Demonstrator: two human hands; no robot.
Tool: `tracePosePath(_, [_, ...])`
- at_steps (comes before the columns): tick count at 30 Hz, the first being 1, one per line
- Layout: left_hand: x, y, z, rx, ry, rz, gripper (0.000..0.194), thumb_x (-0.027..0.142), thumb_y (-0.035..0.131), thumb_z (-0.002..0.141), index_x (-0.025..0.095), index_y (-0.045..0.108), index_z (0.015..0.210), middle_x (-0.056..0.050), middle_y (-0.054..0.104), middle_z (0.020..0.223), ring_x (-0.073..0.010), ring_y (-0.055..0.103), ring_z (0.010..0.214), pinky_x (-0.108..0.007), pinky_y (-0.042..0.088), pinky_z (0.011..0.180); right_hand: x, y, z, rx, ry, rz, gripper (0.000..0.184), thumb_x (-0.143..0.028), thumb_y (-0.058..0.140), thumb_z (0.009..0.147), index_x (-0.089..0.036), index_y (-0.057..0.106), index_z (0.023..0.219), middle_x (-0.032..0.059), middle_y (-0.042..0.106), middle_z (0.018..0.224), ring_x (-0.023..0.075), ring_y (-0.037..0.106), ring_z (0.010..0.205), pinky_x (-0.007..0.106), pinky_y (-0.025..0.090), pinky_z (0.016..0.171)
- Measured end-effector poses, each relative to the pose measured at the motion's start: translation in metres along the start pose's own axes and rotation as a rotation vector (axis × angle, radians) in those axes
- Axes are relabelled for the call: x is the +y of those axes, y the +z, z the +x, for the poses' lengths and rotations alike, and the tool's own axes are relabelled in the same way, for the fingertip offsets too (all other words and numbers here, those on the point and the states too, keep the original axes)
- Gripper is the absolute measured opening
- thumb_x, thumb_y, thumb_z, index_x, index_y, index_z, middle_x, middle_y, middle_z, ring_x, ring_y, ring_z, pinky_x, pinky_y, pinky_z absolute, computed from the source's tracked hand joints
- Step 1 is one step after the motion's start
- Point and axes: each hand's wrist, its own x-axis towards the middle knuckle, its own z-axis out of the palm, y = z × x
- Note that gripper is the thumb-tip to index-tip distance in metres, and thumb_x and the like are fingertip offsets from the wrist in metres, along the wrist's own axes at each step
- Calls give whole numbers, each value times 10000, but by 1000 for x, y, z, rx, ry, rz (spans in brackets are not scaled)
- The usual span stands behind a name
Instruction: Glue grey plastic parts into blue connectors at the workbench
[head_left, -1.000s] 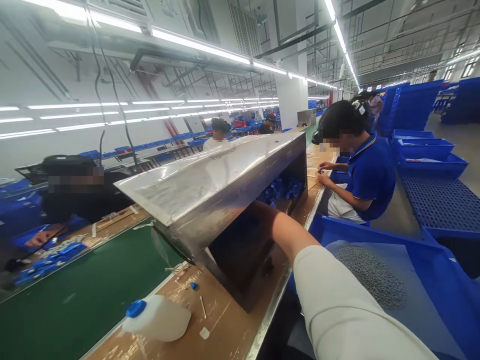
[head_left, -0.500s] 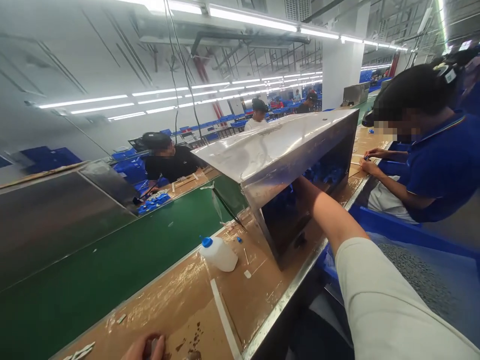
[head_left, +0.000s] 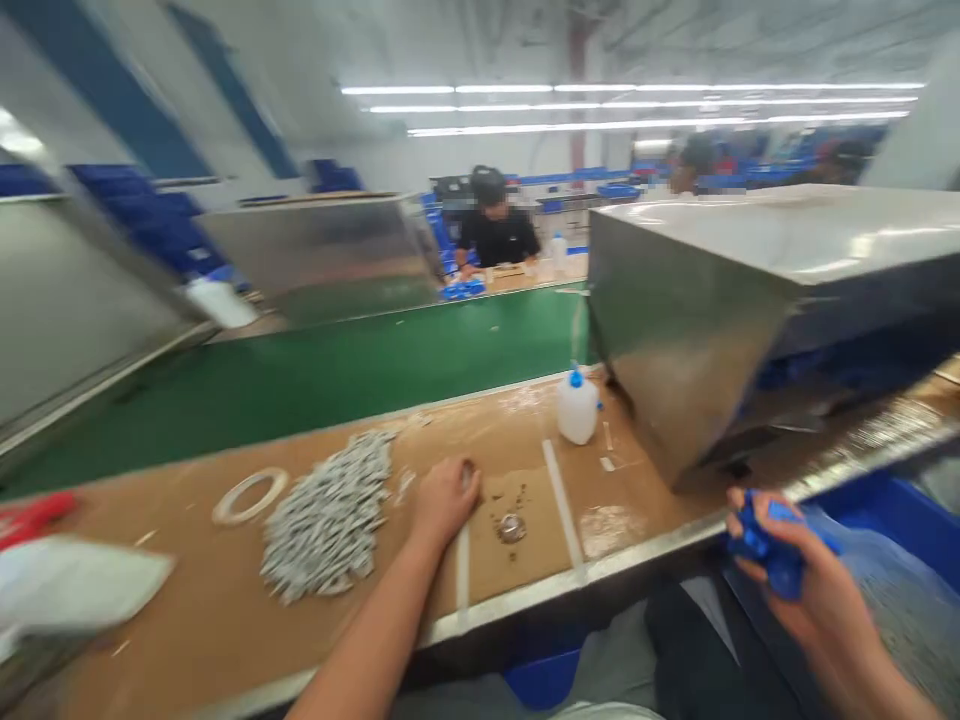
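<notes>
My right hand [head_left: 795,570] is off the near edge of the brown worktable [head_left: 225,610], closed around a bunch of blue plastic parts [head_left: 769,545]. My left hand [head_left: 444,497] rests on the tabletop in a loose fist, and something small seems pinched at its fingertips that I cannot make out. Just left of it lies a heap of several small grey metal pieces [head_left: 330,515]. A small round metal part [head_left: 511,526] lies to the right of that hand. The whole view is smeared by motion.
A steel hood [head_left: 720,300] stands on the table at right, a white bottle with a blue cap [head_left: 577,405] beside it. A tape ring [head_left: 249,496] lies left of the heap. A green conveyor belt [head_left: 337,365] runs behind; a person in black sits across it.
My right hand has come out from under the steel hood with blue parts in it. The view has swung left, bringing my left hand and the grey heap into sight.
</notes>
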Motion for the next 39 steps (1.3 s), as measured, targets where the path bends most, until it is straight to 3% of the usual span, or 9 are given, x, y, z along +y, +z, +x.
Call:
tracePosePath(4, [-1,6,-3,30,-31,-16,194,312,531,986,169,606,1094,-117,676,1105,-265,593,1072,-378,442,951,57,95,-23,-420,22,-239,216,-457,823,619,-302,687,683,78,606,979,202,588,653,292,440,360])
tracePosePath(8, [2,3,-12,29,-40,4,201,306,529,1000,169,616,1118,-113,656,1122,-261,581,1087,-385,446,936,103,229,9,-816,-496,-570,55,-260,740,719,-254,687,705,24,608,864,188,605,856,301,574,757])
tracePosePath(12, [2,-7,-30,55,-64,39,161,282,553,976,164,636,1048,-121,645,1097,-279,578,1082,-405,446,931,148,301,45,-958,-623,-722,106,-125,761,667,-209,703,696,-7,612,870,93,558,740,177,497,679])
tracePosePath(16, [-3,-15,-53,44,-96,56,188,314,564,970,162,638,1051,-138,627,1093,-301,580,1081,-426,465,930,176,308,63,-1096,-708,-907,135,-176,787,708,-196,731,830,20,647,1022,118,596,907,175,483,735])
tracePosePath(20, [1,-17,-60,59,-162,18,459,399,628,942,164,547,1328,-158,593,1266,-334,558,1206,-462,478,1021,186,304,81,-1249,-715,-1064,419,-270,851,694,-221,750,1097,103,647,1228,293,543,1240,365,495,1026])
tracePosePath(24, [12,-15,-30,6,-258,-50,933,477,776,828,117,317,1556,-250,428,1530,-406,471,1384,-505,433,1123,188,306,112,-1448,-642,-1177,703,-328,738,765,-242,580,1444,128,549,1474,330,506,1382,495,391,1203])
tracePosePath(28, [15,-11,14,-111,-281,-112,1220,628,840,717,86,217,1615,-323,207,1656,-483,260,1528,-567,334,1199,181,307,137,-1412,-351,-1196,868,-238,557,755,-302,369,1600,44,365,1683,279,369,1545,479,349,1259])
tracePosePath(34, [1,2,34,30,-139,-82,674,590,705,871,171,567,1381,-202,577,1364,-382,501,1315,-516,417,1108,175,314,149,-1366,-417,-1407,868,-152,468,723,-262,434,1583,51,357,1692,250,300,1585,498,276,1298])
tracePosePath(39, [-8,7,35,65,-155,-124,564,484,686,908,152,569,1348,-191,596,1281,-360,539,1216,-448,482,990,161,333,130,-1309,-740,-1749,728,-43,460,761,-207,585,1460,128,458,1623,279,577,1382,436,503,1113])
